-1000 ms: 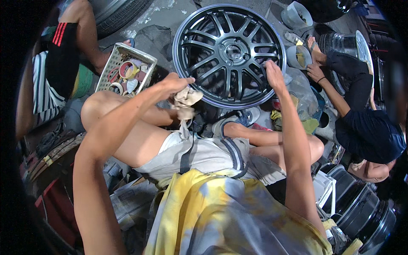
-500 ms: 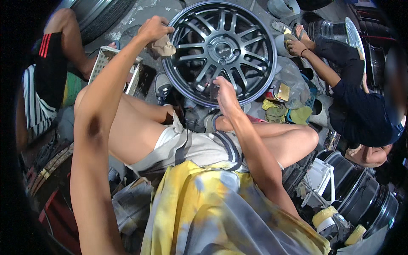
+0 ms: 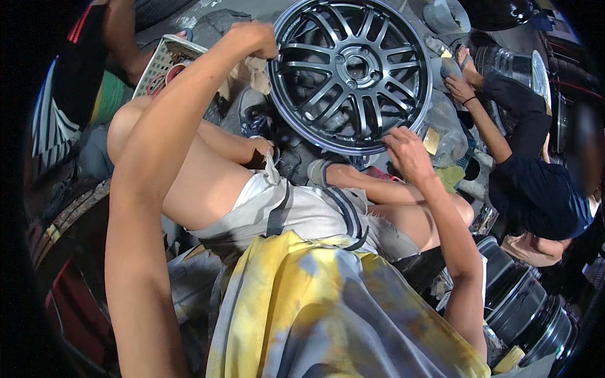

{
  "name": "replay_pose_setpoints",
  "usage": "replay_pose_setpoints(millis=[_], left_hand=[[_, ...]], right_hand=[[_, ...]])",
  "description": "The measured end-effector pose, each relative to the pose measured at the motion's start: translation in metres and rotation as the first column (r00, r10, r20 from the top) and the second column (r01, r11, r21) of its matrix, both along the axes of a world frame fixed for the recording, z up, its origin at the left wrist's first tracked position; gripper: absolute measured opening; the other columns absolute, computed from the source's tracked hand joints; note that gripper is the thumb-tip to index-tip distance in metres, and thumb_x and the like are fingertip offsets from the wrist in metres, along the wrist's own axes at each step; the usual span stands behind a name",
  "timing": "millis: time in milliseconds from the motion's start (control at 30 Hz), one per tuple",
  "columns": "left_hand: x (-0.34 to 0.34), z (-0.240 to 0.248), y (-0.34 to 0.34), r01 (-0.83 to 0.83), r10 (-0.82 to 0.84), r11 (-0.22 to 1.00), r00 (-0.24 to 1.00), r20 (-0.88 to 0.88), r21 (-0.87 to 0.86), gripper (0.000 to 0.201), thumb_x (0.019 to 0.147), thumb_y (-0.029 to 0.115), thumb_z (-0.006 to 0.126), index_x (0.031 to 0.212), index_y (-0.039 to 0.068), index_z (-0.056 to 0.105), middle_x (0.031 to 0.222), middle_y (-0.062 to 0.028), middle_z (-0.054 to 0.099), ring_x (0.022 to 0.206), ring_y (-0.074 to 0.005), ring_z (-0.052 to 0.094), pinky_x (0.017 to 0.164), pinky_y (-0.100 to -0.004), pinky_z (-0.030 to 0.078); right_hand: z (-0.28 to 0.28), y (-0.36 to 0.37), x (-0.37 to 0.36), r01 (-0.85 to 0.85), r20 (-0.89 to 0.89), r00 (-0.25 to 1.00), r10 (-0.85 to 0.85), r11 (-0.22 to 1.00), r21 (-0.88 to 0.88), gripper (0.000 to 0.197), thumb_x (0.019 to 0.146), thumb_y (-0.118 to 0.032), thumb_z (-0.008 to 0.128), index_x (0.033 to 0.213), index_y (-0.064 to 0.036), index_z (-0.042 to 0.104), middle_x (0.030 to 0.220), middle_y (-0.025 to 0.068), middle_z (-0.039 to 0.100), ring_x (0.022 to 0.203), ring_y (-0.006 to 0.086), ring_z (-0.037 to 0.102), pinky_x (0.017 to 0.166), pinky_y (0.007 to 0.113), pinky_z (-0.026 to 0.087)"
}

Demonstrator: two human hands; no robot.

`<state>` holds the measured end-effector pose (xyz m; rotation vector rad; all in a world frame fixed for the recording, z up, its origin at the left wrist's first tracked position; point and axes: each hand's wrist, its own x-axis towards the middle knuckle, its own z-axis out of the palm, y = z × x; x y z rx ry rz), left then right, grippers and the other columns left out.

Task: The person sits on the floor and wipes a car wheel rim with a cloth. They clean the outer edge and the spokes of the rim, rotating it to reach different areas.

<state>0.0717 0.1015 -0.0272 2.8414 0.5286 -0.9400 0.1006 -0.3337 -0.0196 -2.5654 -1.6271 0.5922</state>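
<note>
In front of me stands a dark grey multi-spoke wheel rim with a polished lip and no tyre, tilted toward me. My left hand is closed at the rim's left edge, with a beige rag hanging below the fingers. My right hand has its fingers curled at the lower right lip of the rim. Whether a small item is also in those fingers is hidden.
A cream plastic basket stands left, beside a seated person's leg. At right a co-worker's hand rests near a grey container and clear plastic sheeting. Several dark rims lie lower right.
My right hand has moved right, from the lower spokes to the rim's lower right lip. The rim appears further right and slightly higher; my left hand stays at its left edge.
</note>
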Motion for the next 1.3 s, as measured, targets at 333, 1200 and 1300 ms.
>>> replay_pose_setpoints(millis=[333, 1200, 1300], left_hand=[[0.001, 0.176, -0.026, 0.082, 0.006, 0.982, 0.889, 0.458, -0.172, 0.049, 0.091, 0.042, 0.072, 0.102, -0.005, 0.077, 0.103, -0.0272, 0.076, 0.099, -0.0397, 0.075, 0.087, -0.0472, 0.060], [-0.013, 0.220, -0.023, 0.092, 0.083, 0.964, 0.790, 0.607, -0.251, 0.044, 0.092, 0.038, 0.072, 0.091, -0.006, 0.077, 0.082, -0.0287, 0.073, 0.076, -0.0369, 0.074, 0.073, -0.0436, 0.057], [-0.014, 0.219, -0.021, 0.091, 0.093, 0.957, 0.805, 0.585, -0.276, 0.043, 0.092, 0.038, 0.072, 0.092, -0.005, 0.077, 0.083, -0.0285, 0.073, 0.078, -0.0371, 0.074, 0.074, -0.0434, 0.057]], right_hand=[[-0.004, 0.029, -0.055, -0.018, -0.063, 0.998, 0.019, 1.000, 0.019, 0.026, 0.085, -0.010, 0.071, 0.109, -0.0002, 0.075, 0.117, 0.0180, 0.066, 0.120, 0.0376, 0.062, 0.106, 0.046, 0.051], [-0.031, 0.121, -0.095, 0.398, -0.293, 0.895, -0.336, 0.899, 0.183, 0.019, 0.086, -0.002, 0.062, 0.101, 0.0004, 0.074, 0.102, 0.0206, 0.069, 0.101, 0.0406, 0.069, 0.089, 0.051, 0.056], [-0.015, 0.080, -0.072, 0.268, -0.179, 0.948, -0.265, 0.963, -0.007, 0.022, 0.085, -0.004, 0.064, 0.105, -0.0008, 0.074, 0.105, 0.0168, 0.069, 0.103, 0.0385, 0.068, 0.090, 0.049, 0.056]])
